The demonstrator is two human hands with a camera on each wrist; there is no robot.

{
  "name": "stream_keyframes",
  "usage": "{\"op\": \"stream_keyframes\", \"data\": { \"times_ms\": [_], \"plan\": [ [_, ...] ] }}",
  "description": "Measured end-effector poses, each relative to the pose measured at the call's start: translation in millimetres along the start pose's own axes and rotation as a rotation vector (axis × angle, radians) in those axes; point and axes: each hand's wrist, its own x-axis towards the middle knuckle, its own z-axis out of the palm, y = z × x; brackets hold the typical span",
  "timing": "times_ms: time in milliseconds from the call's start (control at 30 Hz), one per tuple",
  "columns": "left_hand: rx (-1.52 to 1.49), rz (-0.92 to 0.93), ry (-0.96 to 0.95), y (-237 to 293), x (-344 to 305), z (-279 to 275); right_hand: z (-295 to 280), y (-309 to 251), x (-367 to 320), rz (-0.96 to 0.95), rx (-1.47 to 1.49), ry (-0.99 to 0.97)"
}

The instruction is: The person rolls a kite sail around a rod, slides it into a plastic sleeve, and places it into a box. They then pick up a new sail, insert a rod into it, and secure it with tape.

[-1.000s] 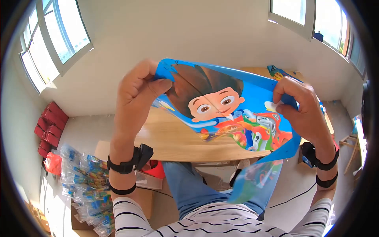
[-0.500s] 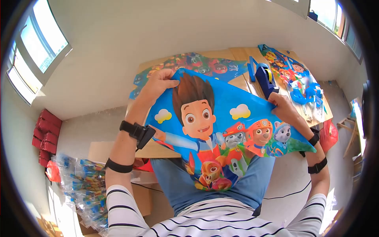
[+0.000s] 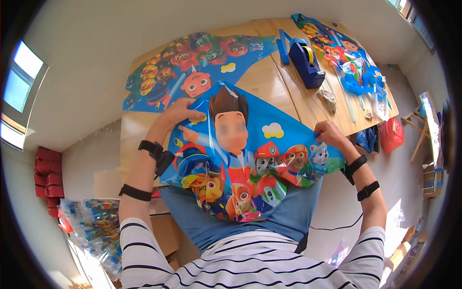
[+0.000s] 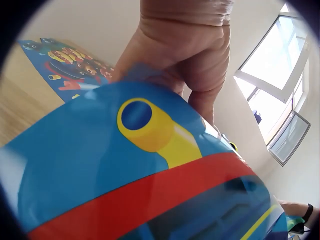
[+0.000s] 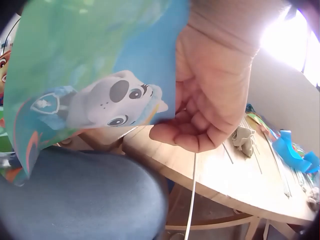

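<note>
A blue plastic kite (image 3: 245, 159) printed with cartoon characters is spread between both hands, its lower part hanging over the lap. My left hand (image 3: 180, 113) pinches its upper left edge, and some of those fingers go behind the sheet in the left wrist view. At the right edge, my right hand (image 3: 332, 135) grips the kite with curled fingers, beside a printed white dog face (image 5: 110, 102). Below that hand in the right wrist view, a thin white rod (image 5: 192, 200) runs downward.
Another printed kite (image 3: 168, 67) lies flat on the wooden table (image 3: 269, 72). A blue tape dispenser (image 3: 306, 65), thin rods, blue ribbon (image 3: 356, 84) and more printed sheets (image 3: 332, 43) are to the right. Bagged packets (image 3: 96, 226) are heaped at lower left; a red bag (image 3: 392, 135) hangs at right.
The kite, folded and held high a second ago, has opened out flat and come down toward the lap. Both hands have lowered, and the head view has tilted down onto the table.
</note>
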Motion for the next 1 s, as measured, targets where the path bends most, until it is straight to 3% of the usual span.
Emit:
{"op": "stream_keyframes", "data": {
  "times_ms": [100,200,300,400,600,700,767,800,867,1000],
  "plan": [
    [0.091,-0.171,-0.06,-22,-14,-17,-1,7,3,0.024,0.019,-0.014],
    [0.191,-0.198,0.007,-40,-21,-40,-5,11,9,0.041,0.002,-0.026],
    [0.244,-0.094,0.051,-67,-8,-59,-7,11,22,0.02,-0.045,-0.012],
    [0.493,0.074,0.175,-97,10,-62,-6,10,34,0.022,-0.137,-0.006],
    [0.691,0.108,0.479,-114,17,-43,-9,-1,35,0.107,-0.358,0.0],
    [0.948,0.478,0.582,-88,14,-18,-8,-4,37,0.106,-0.593,0.197],
    [0.927,0.669,0.53,-82,28,4,-9,-36,42,0.034,-0.794,0.371],
    [0.917,0.768,0.504,-78,37,14,-5,-50,47,-0.019,-0.766,0.349],
    [0.874,0.669,0.454,-73,59,33,5,-75,55,-0.119,-0.709,0.308],
    [0.837,0.524,0.438,-53,91,57,37,-99,59,-0.032,-0.352,0.161]
  ]
}}
